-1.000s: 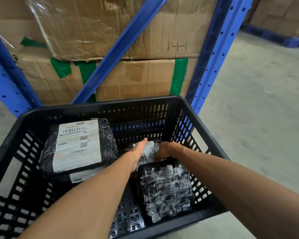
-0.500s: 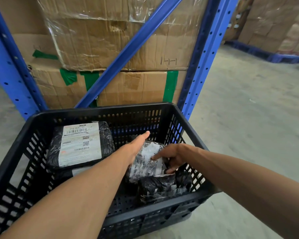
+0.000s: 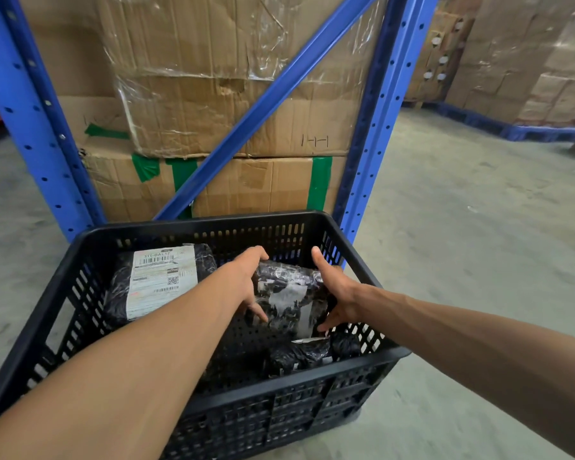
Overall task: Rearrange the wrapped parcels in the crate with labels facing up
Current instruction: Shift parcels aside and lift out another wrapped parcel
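Note:
A black slatted crate (image 3: pixel 193 229) stands on the floor in front of me. At its left lies a black wrapped parcel with a white label (image 3: pixel 161 280) facing up. In the right half, a black wrapped parcel (image 3: pixel 291 298) with strips of tape is lifted above the crate floor, gripped from both sides. My left hand (image 3: pixel 246 280) holds its left side and my right hand (image 3: pixel 334 292) holds its right side. No full label shows on it. Below it, near the front wall, lies another black wrapped parcel (image 3: pixel 297 355), partly hidden.
A blue steel rack (image 3: pixel 375 134) with a diagonal brace stands right behind the crate, loaded with taped cardboard boxes (image 3: pixel 213 104). Concrete floor (image 3: pixel 462 244) spreads to the right. More stacked boxes on blue pallets (image 3: pixel 512 127) stand at the far right.
Both hands took hold of the small parcel at the crate's right and raised it off the parcel beneath. The view tilted up and back, showing more of the rack.

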